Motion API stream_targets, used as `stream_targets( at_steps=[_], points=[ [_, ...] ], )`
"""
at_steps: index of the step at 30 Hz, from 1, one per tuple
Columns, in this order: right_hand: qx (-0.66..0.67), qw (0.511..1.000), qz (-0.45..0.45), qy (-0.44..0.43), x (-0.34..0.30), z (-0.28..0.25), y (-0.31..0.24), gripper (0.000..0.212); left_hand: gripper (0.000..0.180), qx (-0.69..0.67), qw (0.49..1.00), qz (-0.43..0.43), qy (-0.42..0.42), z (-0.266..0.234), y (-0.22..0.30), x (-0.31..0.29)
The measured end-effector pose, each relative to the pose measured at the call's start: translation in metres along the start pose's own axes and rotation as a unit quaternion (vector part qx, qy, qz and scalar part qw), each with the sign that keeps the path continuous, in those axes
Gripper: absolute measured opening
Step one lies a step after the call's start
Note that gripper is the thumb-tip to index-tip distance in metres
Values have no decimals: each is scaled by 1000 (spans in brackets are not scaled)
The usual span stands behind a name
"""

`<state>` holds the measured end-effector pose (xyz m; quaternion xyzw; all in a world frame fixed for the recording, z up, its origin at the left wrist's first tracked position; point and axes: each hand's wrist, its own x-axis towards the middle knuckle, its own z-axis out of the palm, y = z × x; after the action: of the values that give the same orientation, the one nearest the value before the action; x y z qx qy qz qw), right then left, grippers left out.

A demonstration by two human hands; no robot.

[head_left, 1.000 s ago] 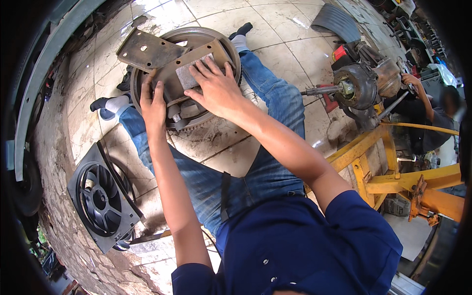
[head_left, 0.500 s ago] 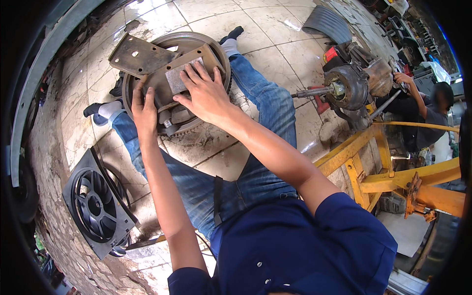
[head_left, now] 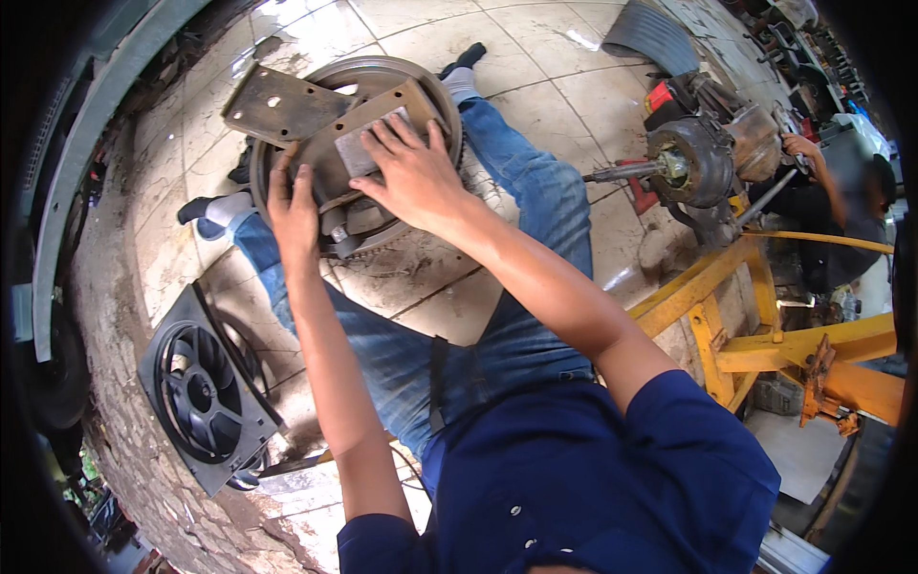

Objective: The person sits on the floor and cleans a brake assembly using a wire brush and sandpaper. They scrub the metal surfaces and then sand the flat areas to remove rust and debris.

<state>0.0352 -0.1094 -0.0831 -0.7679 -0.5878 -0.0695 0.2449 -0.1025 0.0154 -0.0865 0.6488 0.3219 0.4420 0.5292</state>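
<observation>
Between my legs a round toothed metal wheel (head_left: 446, 115) lies on the tiled floor. An angular brown steel bracket (head_left: 287, 103) with bolt holes rests across it. On the bracket's plate is a thin grey rectangular pad (head_left: 355, 156). My right hand (head_left: 418, 177) lies palm down over the pad's near right part, its fingers spread. My left hand (head_left: 295, 215) reaches the wheel's near left side, fingers stretched out against the bracket's edge. A cylindrical metal piece (head_left: 337, 230) shows between my hands. What lies under my right palm is hidden.
At left lies a black radiator fan (head_left: 199, 390) in its frame. To the right, a greasy gearbox-like assembly (head_left: 690, 163) with a protruding shaft stands near a yellow steel frame (head_left: 708, 340). Another person (head_left: 841, 210) works beyond it. A ribbed grey sheet (head_left: 652, 36) lies at the back.
The whole view has shifted slightly, so things appear a little farther right. Both hands keep nearly the same place on the bracket and pad.
</observation>
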Motion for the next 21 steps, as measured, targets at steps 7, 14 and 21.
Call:
stream_targets(
  at_steps=[7,14,21],
  points=[
    [79,997,3,18,-6,1,5,68,35,65,997,22,27,1,6,2],
    [326,917,80,213,-11,-12,6,37,32,314,896,308,-63,27,50,-16],
    [266,926,47,264,18,-26,29,29,59,513,773,277,-249,61,37,-25]
  ],
)
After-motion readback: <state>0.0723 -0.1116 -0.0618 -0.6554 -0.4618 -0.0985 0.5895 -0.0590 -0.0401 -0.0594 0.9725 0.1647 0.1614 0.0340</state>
